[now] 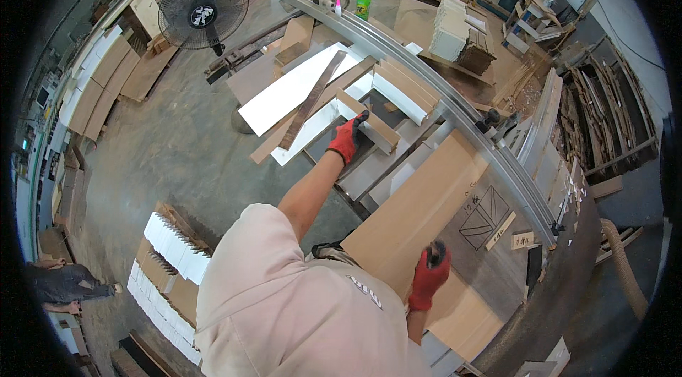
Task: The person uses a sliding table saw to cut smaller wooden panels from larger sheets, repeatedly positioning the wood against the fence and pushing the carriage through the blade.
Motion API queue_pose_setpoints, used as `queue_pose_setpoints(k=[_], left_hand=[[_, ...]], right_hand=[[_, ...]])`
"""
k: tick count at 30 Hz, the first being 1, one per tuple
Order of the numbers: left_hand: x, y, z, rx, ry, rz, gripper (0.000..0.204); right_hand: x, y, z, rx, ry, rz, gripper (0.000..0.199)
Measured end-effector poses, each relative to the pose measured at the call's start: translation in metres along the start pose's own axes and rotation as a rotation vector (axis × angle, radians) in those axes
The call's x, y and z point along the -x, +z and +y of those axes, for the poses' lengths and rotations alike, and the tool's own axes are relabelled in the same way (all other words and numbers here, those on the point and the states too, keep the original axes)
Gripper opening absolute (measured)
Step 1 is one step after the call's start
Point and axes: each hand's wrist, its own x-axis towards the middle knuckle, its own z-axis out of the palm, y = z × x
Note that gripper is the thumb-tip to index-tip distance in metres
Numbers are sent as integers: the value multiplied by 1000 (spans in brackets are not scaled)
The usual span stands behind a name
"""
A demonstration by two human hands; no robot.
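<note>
My left hand [347, 138], in a red glove, reaches out over the saw table and grips the edge of a white-faced board piece [371, 128] among a pile of cut panels. My right hand [429, 276], also in a red glove, rests with fingers curled on a large tan board [412, 214] lying on the table close to my body; whether it grips anything I cannot tell. A long grey metal fence rail [455, 111] curves along the far side of the boards.
A standing fan [202, 9] is on the concrete floor at the upper left. Stacks of white-edged panels [170, 256] sit by my left side. A green bottle [363, 1] stands at the rail's far end. Another person [67, 285] crouches at the left edge.
</note>
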Motion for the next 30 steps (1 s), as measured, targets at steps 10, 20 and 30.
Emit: queue_pose_setpoints(k=[10, 20, 30], left_hand=[[80, -7, 7, 334, 66, -136, 59], [266, -37, 3, -6, 234, 288, 51], [245, 14, 74, 218, 418, -199, 54]], right_hand=[[-198, 193, -149, 236, -802, -239, 55], [-227, 257, -137, 329, -634, -487, 60], [-187, 144, -149, -861, -24, -862, 20]])
